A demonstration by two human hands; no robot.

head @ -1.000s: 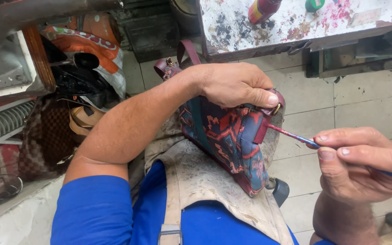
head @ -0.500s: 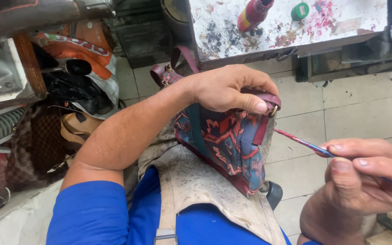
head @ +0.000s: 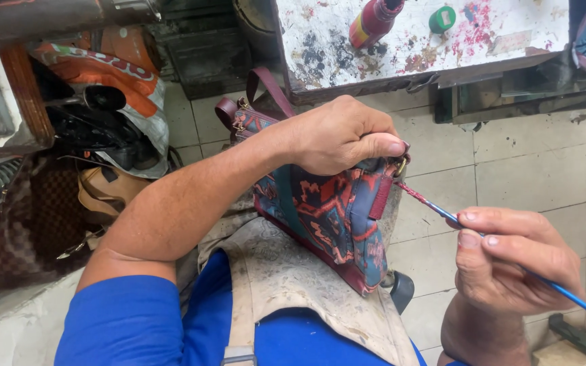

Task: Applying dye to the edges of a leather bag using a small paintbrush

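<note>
A person's left hand (head: 344,135) clamps the top of a blue-and-red patterned fabric bag (head: 334,220) on the lap. The right hand (head: 517,261), at four o'clock, pinches a thin blue-handled paintbrush (head: 442,211), tip touching the bag's maroon edge; painting appears unfinished.

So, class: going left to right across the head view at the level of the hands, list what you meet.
Brown checkered bag → tan shoe → left hand gripping the patterned bag → maroon strap tab → blue-handled brush → right hand.
</note>
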